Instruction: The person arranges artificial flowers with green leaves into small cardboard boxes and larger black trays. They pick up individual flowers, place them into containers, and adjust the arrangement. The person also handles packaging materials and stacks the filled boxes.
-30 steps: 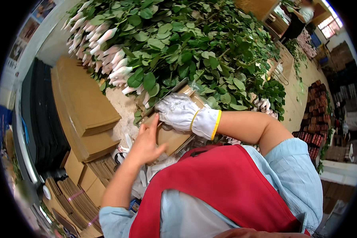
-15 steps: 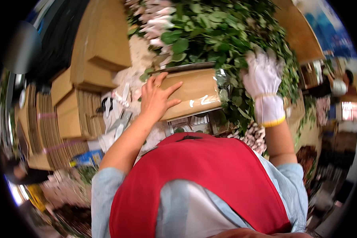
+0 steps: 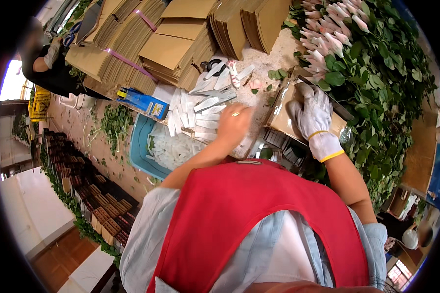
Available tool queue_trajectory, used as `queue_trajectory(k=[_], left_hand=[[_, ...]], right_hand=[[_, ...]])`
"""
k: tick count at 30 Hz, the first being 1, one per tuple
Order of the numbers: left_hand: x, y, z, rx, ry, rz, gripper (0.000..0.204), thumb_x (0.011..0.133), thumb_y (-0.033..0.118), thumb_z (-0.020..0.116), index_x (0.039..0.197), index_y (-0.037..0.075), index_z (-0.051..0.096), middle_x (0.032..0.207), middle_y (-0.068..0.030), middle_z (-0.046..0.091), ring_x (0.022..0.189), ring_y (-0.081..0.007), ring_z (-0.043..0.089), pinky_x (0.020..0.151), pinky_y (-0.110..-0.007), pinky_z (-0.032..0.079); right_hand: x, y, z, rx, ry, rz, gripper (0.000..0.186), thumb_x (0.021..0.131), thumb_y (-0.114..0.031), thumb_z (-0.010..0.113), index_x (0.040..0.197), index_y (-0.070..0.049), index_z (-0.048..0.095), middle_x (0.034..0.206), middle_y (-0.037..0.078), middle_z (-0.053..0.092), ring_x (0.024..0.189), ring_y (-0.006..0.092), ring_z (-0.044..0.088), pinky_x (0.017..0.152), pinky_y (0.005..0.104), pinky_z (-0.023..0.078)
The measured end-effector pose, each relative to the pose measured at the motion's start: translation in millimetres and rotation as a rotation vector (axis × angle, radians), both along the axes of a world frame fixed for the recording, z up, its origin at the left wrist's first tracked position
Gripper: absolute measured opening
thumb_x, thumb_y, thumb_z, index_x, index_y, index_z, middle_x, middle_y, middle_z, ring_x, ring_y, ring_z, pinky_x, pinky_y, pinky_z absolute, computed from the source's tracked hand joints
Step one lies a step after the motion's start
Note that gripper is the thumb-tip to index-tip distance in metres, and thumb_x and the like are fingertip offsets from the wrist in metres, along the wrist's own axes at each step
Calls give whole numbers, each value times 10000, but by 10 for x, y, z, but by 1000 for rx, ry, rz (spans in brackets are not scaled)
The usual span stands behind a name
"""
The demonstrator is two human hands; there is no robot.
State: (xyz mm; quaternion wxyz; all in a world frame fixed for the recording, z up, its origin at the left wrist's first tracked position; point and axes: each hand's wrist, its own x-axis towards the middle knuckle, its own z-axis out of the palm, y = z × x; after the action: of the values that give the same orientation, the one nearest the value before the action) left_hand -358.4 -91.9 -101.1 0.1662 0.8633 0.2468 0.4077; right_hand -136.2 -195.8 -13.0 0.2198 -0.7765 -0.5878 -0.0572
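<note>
My bare left hand (image 3: 235,124), with a ring on one finger, is over the table beside a heap of white strips (image 3: 186,111) and a grey metal tool (image 3: 220,94). Its fingers are smeared by motion, and I see nothing clearly held. My gloved right hand (image 3: 314,111) lies on a brown cardboard wrap with clear plastic (image 3: 282,119), fingers spread over its top. The wrap sits in a metal holder (image 3: 340,108) at the table's near edge. Pink-white wrapped flower heads (image 3: 330,41) with leafy stems (image 3: 371,97) lie beyond and to the right.
Stacks of folded cardboard (image 3: 178,41) line the back left. A blue box (image 3: 142,101) stands by the strips, above a light-blue bin (image 3: 138,146) of whitish scraps. Another person (image 3: 49,61) is at the far left, near a yellow basket (image 3: 39,103).
My view has swung left. My left hand has come off the cardboard wrap and moved toward the white strips. My right hand has moved from the leaves onto the wrap.
</note>
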Motion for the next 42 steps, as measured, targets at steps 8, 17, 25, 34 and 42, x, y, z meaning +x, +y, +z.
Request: queue_trajectory(k=[8, 17, 25, 34, 42], left_hand=[[-160, 563, -766, -46, 403, 191, 536, 879, 362, 765, 1368, 178, 644, 1493, -142, 498, 1401, -448, 411, 1109, -662, 362], [-1798, 296, -421, -103, 824, 259, 636, 891, 506, 717, 1462, 259, 582, 1597, -184, 383, 1503, -457, 263, 1165, -726, 172], [-284, 1604, -247, -523, 1418, -212, 730, 862, 388, 781, 1382, -59, 529, 1317, -210, 600, 1178, -353, 629, 953, -432, 551], [291, 1173, 274, -1216, 461, -743, 816, 770, 77, 699, 1522, -11, 395, 1428, -238, 514, 1318, -352, 533, 1083, -428, 442], [574, 1256, 242, -883, 460, -972, 868, 778, 42, 707, 1584, 112, 394, 1382, -253, 578, 1291, -393, 579, 1086, -437, 454]], right_hand=[[-9, 92, -104, 47, -90, -98, 366, 832, -163, 717, 1191, -153, 642, 1052, 165, 638, 988, 416, 602, 847, 521, 477], [-1, 114, -99, 81, -68, -75, 374, 808, -131, 737, 1173, -176, 674, 1084, 142, 673, 1005, 394, 629, 865, 500, 492], [-17, 123, 40, 50, 38, -131, 361, 791, -125, 744, 1141, -160, 664, 1078, 111, 688, 1022, 373, 633, 878, 488, 486], [14, 177, 155, 20, 148, -206, 282, 810, -157, 742, 1089, -169, 707, 994, 78, 709, 945, 354, 655, 823, 477, 496], [39, 197, 192, -61, 177, -218, 200, 818, -166, 742, 1016, -144, 724, 938, 81, 717, 898, 347, 681, 762, 484, 514]])
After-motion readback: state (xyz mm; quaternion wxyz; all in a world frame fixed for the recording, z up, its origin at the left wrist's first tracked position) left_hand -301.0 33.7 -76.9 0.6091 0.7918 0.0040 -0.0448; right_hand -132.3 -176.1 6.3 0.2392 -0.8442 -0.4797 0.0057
